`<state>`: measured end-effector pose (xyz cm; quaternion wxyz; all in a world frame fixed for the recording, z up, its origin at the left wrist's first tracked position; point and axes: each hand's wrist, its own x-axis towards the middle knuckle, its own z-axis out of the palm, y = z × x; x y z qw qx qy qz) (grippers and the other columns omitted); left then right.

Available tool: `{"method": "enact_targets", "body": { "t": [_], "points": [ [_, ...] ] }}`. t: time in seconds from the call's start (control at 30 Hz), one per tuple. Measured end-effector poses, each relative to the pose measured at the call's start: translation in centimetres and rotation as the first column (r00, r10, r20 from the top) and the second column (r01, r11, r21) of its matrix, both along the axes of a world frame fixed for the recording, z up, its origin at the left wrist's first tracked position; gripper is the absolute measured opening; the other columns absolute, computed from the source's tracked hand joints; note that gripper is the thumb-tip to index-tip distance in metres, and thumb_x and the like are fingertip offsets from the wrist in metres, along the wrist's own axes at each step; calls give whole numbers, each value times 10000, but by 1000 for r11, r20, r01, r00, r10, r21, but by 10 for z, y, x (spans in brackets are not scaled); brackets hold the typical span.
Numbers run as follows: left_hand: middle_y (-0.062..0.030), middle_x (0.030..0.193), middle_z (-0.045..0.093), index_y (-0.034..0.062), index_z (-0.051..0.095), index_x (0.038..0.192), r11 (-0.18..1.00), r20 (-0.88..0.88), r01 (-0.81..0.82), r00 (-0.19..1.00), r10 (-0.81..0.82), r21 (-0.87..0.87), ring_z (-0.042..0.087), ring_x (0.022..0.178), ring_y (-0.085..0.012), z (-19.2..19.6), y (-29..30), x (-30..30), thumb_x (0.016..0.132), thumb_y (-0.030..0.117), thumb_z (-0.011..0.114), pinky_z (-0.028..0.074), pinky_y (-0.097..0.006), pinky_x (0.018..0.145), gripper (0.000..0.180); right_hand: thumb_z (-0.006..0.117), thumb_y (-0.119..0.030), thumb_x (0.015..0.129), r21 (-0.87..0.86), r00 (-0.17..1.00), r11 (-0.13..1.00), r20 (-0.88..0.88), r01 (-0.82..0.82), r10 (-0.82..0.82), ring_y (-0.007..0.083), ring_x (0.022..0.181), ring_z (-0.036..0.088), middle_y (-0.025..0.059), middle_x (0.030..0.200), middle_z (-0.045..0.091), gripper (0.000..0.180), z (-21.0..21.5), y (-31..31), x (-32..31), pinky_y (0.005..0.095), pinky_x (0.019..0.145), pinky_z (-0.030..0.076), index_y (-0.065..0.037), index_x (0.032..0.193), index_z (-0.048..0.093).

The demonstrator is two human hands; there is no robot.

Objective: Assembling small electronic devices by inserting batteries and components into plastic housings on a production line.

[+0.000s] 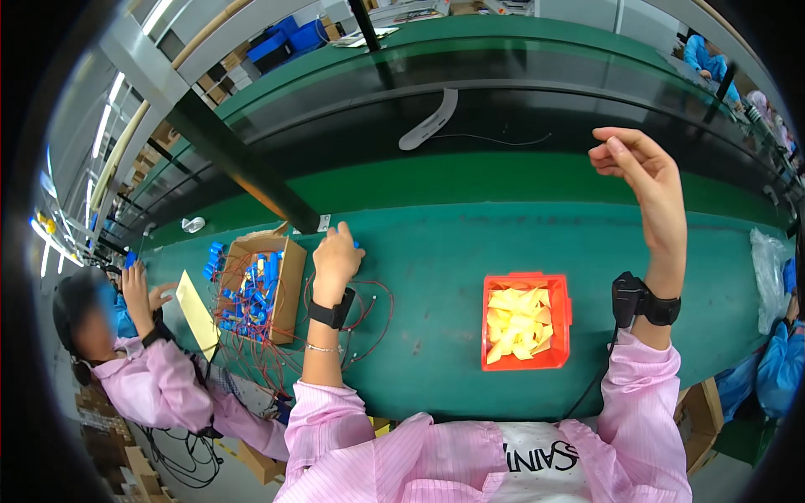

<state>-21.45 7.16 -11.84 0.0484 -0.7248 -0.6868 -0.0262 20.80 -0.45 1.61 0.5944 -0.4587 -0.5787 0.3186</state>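
Hands were kept well apart over a green table (436,268). The left hand (337,258) was laid knuckles-up on the table, fingers curled shut around a small blue part (355,245) of which only a sliver showed at the fingertips; how firmly it was gripped cannot be told. Just to the left of that hand a cardboard box (289,293) was set, filled with blue parts (251,285) on red wires (251,335), likely placed there so pieces could be picked in easy reach. More red wire loops (373,310) were spread under and around the left wrist. The right hand (641,168) was raised off the table, well beyond the work area, fingers loosely pinched together and nothing seen in them. Between the two forearms, nearer the right one, an orange bin (560,327) of yellow pieces (517,323) was parked, presumably as a second supply within reach. Black bands were worn on both wrists. Beyond the hands a white curved strip (429,124) lay on a dark belt (537,113). To the far left a co-worker in pink (159,377) was seated beside the box.
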Motion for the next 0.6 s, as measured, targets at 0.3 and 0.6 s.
{"method": "enact_targets", "body": {
  "t": [0.3,0.6],
  "points": [
    [-178,987,660,-34,541,1095,946,704,323,667,-243,20,667,890,-262,73,-3,52,880,158,670,529,-359,778,315,617,-200,952,-32,995,998,79,-54,56,128,906,643,71,948,702,263,-6,6,-5,272,836,495,-2,1115,678],
    [-94,1163,595,-8,503,1267,588,966,767,-195,-167,256,567,1082,-151,124,-13,156,966,166,589,452,-317,958,358,580,-259,983,-243,730,693,-316,-679,605,181,975,663,142,1107,681,399,-17,3,-51,313,919,513,39,1250,582]
  ]
}}
